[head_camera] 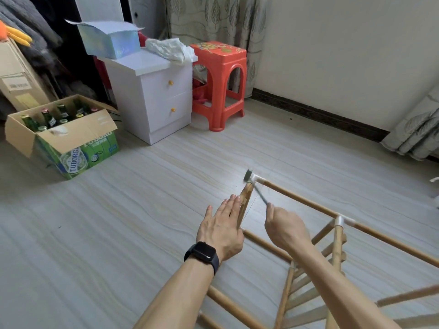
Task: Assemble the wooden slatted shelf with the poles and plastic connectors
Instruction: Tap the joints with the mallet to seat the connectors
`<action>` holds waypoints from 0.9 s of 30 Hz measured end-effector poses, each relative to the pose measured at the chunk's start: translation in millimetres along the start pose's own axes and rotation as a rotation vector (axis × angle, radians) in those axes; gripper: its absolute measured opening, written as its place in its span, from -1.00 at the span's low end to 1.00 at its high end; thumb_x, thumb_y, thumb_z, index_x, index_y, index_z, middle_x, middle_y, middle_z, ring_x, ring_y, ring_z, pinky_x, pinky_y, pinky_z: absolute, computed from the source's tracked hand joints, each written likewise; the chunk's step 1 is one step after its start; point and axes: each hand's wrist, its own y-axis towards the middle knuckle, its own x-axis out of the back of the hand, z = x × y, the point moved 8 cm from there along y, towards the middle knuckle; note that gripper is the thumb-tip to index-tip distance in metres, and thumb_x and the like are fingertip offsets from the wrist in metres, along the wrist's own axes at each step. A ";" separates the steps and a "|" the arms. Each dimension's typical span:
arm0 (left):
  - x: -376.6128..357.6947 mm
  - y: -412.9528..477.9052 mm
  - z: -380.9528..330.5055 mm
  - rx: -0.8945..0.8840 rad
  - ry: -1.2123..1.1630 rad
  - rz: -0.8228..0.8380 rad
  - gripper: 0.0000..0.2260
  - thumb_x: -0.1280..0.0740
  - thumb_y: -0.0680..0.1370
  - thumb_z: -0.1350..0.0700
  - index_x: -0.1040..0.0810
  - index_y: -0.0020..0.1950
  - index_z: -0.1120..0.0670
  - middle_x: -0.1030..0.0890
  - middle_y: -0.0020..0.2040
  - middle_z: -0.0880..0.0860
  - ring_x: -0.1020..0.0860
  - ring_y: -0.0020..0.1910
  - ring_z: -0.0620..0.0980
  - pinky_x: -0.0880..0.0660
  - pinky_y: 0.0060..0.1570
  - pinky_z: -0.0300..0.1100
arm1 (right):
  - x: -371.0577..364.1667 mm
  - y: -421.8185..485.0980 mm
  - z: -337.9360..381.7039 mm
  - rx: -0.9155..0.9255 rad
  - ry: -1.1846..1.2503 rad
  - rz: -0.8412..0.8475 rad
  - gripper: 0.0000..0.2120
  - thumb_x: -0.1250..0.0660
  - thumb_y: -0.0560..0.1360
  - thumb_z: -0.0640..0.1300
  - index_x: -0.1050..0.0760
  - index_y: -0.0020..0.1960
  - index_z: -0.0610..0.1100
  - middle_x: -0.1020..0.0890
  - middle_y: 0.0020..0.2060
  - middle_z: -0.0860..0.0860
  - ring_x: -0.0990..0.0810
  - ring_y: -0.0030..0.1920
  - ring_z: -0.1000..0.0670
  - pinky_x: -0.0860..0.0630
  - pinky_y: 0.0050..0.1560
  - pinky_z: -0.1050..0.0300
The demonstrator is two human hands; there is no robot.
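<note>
The left arm reaches forward from 6 o'clock, a dark watch (202,254) on the wrist. The left hand (222,230) is released, its fingers straight and together, pointing toward 12 o'clock. Its fingertip side lies against a short wooden pole (243,207) that slants up to the corner connector (257,178).

The right arm comes in from 5 o'clock, its wrist bent toward 11 o'clock. The right hand (286,225) is clenched around the handle of a small hammer (260,197). The hammer's dark head is blurred and sits right at that white corner connector, on its 9 o'clock side.

The part-built frame lies on the floor (118,222) at 4 to 5 o'clock. A long pole (299,199) runs from the corner connector toward 4 o'clock to a second connector (341,220). The wooden slatted shelf (308,281) stands on edge below that, under the right forearm.

At 11 o'clock stand a white cabinet (152,96) and an orange stool (221,84). A carton of bottles (71,143) sits at 10 o'clock.
</note>
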 end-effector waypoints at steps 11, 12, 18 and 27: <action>1.8 -1.8 -1.2 0.016 0.011 0.007 -0.29 -0.10 0.62 0.01 0.27 0.64 0.04 0.21 0.65 -0.04 0.15 0.62 -0.09 0.15 0.58 0.09 | 4.5 -11.6 5.9 0.072 0.049 -0.179 -0.58 0.11 0.71 0.05 -0.39 -0.13 -0.09 -0.53 -0.40 -0.07 -0.45 -0.43 -0.04 -0.29 -0.39 0.07; 2.9 -0.6 -0.5 0.014 0.011 0.000 -0.29 -0.10 0.62 0.01 0.28 0.64 0.03 0.21 0.65 -0.04 0.15 0.62 -0.09 0.16 0.58 0.09 | 10.9 -10.9 6.6 0.087 0.092 -0.222 -0.60 0.11 0.71 0.05 -0.37 -0.11 -0.10 -0.50 -0.43 -0.05 -0.45 -0.45 -0.04 -0.27 -0.41 0.09; 1.3 -3.2 -2.8 0.011 0.016 0.027 -0.28 -0.10 0.61 0.01 0.29 0.63 0.04 0.22 0.65 -0.03 0.15 0.62 -0.08 0.17 0.58 0.09 | 10.7 -15.3 -4.5 0.032 -0.030 -0.130 -0.59 0.13 0.70 0.09 -0.34 -0.09 -0.11 -0.52 -0.38 -0.06 -0.50 -0.36 -0.09 -0.38 -0.36 -0.01; 2.8 0.4 -1.6 0.008 0.018 0.016 -0.25 -0.12 0.59 0.03 0.29 0.63 0.04 0.19 0.65 -0.03 0.13 0.62 -0.07 0.14 0.58 0.09 | 24.3 -17.9 -2.7 0.160 0.185 -0.274 -0.61 0.10 0.69 0.06 -0.38 -0.10 -0.10 -0.48 -0.49 -0.06 -0.45 -0.51 -0.06 -0.35 -0.48 0.07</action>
